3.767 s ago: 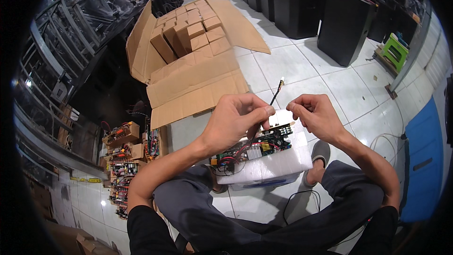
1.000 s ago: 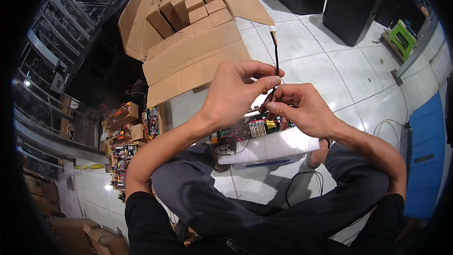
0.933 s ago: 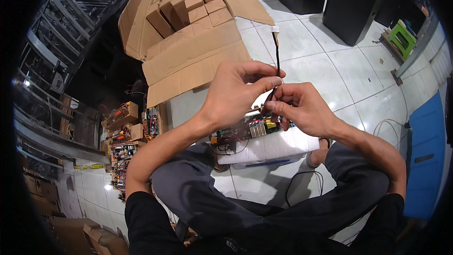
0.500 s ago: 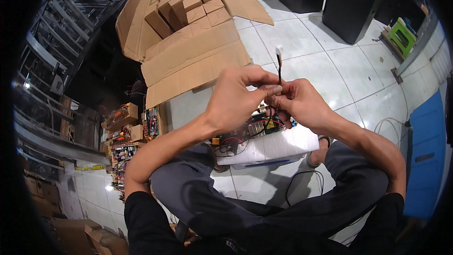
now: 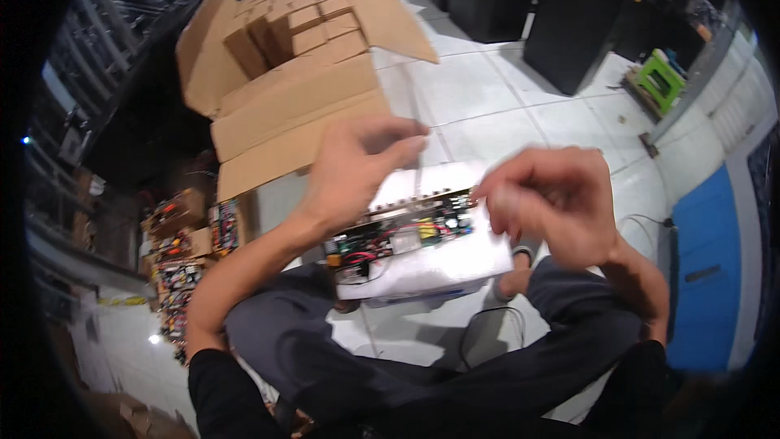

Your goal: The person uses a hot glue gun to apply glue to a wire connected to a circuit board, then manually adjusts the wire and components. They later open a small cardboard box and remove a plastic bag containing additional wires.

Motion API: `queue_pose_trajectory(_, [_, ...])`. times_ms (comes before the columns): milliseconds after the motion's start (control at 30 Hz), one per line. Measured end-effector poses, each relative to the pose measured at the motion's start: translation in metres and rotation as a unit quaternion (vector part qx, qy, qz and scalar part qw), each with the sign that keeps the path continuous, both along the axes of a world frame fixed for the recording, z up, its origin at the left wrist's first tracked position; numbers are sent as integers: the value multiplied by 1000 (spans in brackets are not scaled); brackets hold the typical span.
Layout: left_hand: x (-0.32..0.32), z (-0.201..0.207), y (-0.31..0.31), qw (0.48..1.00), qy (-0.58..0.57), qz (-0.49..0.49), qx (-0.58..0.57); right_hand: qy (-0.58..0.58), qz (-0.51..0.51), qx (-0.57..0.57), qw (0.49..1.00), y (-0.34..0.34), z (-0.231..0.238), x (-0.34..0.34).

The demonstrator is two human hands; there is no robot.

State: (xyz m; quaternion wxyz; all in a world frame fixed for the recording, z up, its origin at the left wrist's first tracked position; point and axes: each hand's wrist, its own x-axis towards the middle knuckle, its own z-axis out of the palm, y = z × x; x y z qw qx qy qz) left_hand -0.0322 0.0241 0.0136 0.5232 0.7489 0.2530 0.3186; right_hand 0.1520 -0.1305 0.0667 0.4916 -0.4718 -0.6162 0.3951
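A long circuit board (image 5: 406, 237) with red wires and many small components lies on a white wrapped block (image 5: 459, 267) between my knees. Above its left part, my left hand (image 5: 357, 164) pinches a thin cable (image 5: 419, 171) between thumb and forefinger. The cable is blurred, rising past the fingertips and hanging down toward the board. My right hand (image 5: 561, 203) is raised at the board's right end, away from the cable. Its fingers are curled but smeared by motion, so whether anything is in them does not show.
An open cardboard carton (image 5: 305, 85) packed with small brown boxes stands ahead on the left. More circuit boards (image 5: 177, 284) are piled at my left. Black cabinets (image 5: 573, 28), a green plastic stool (image 5: 662, 81) and a blue panel (image 5: 707, 268) are on the right. A black cord (image 5: 491, 317) lies on the tiles.
Both hands were together at the cable; now they are apart. My right hand has moved right and down from it, while the left stays at the cable. The whole view has shifted slightly.
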Motion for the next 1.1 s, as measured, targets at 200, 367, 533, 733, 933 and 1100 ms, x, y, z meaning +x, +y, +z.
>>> queue_pose_trajectory(200, [6, -6, -1, 999, -8, 28, -33, 135, 366, 166, 906, -40, 38, -30])
queue_pose_trajectory(367, [10, -9, -2, 998, -20, 47, -47, 178, 374, 241, 878, -50, 31, -36])
queue_pose_trajectory(533, [11, -2, -4, 998, -19, 44, -49, 191, 370, 253, 873, -55, 27, -35])
queue_pose_trajectory(733, [11, -4, -5, 997, -21, 44, -52, 198, 370, 252, 872, -60, 19, -35])
queue_pose_trajectory(933, [9, -3, -2, 997, -26, 53, -49, 197, 370, 250, 873, -62, 16, -38])
queue_pose_trajectory(1100, [7, -5, -3, 997, -21, 50, -46, 199, 367, 256, 872, -61, 11, -37])
